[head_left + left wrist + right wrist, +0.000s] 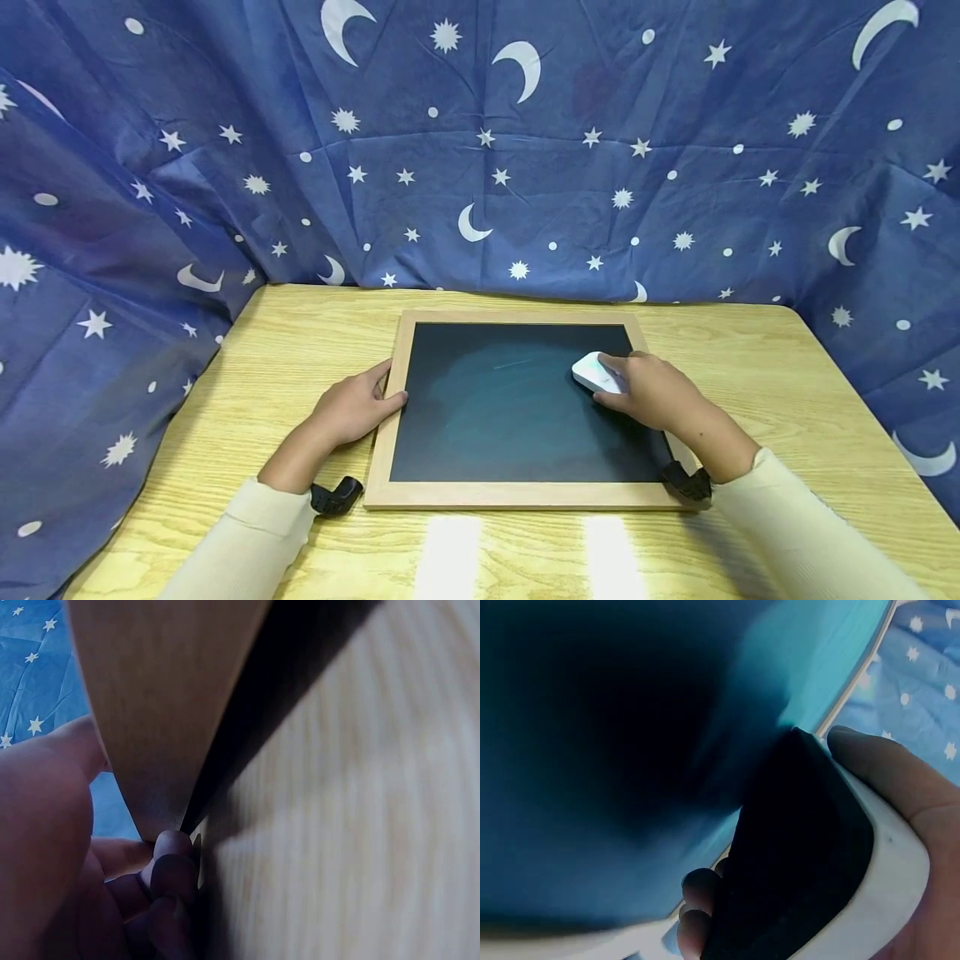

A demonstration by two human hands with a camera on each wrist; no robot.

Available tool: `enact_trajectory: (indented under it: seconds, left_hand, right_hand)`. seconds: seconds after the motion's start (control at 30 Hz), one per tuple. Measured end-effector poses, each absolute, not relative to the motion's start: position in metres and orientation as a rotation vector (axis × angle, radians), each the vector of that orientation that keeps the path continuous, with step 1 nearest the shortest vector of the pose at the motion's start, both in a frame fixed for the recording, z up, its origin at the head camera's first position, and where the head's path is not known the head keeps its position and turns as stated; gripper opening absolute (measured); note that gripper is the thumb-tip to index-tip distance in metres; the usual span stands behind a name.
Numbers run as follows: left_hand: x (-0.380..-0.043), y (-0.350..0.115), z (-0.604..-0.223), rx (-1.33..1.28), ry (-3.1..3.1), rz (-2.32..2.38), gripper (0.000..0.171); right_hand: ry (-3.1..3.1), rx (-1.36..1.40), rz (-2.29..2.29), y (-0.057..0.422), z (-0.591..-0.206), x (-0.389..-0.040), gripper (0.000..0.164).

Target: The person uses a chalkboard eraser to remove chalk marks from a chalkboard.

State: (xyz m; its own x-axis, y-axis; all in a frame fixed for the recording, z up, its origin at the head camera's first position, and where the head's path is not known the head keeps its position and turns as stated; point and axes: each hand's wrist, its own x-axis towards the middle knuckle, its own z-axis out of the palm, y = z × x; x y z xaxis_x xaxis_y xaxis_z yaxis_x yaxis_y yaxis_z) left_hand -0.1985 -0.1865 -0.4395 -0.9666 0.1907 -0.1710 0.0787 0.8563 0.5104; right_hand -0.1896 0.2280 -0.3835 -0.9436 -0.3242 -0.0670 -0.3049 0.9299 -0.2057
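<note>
A blackboard with a light wooden frame lies on the table. My left hand grips the left side of its frame, thumb over the top; in the left wrist view the curled fingertips sit at the frame's lower edge, by the dark gap above the tabletop. My right hand holds a white blackboard eraser over the upper right of the board. Seen from the right wrist, the eraser's black pad faces the board, with thumb and fingers around its sides. One faint chalk line shows near the board's upper middle.
The wooden table extends around the board. A blue curtain with white moons and stars hangs behind and along both sides. Dark wrist-worn devices sit at both cuffs, and bright reflections fall on the table's near side.
</note>
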Motion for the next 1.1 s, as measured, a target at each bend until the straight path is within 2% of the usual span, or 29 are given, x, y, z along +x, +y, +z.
enact_trajectory:
  seconds: [0.23, 0.63, 0.83, 1.1]
  left_hand:
    - [-0.198, -0.186, -0.438, 0.209, 2.821, 0.754, 0.075]
    - [-0.197, -0.186, -0.44, 0.202, 2.824, 0.757, 0.075]
    - [-0.198, -0.186, -0.44, 0.202, 2.822, 0.763, 0.075]
    - [-0.197, -0.186, -0.44, 0.208, 2.823, 0.763, 0.075]
  right_hand:
    - [2.984, -0.555, -0.208, 0.181, -0.383, -0.185, 0.063]
    - [2.924, -0.822, -0.208, 0.109, -0.385, -0.168, 0.064]
    - [2.931, -0.795, -0.18, 0.106, -0.386, -0.167, 0.064]
    - [2.945, -0.692, -0.152, 0.126, -0.386, -0.174, 0.064]
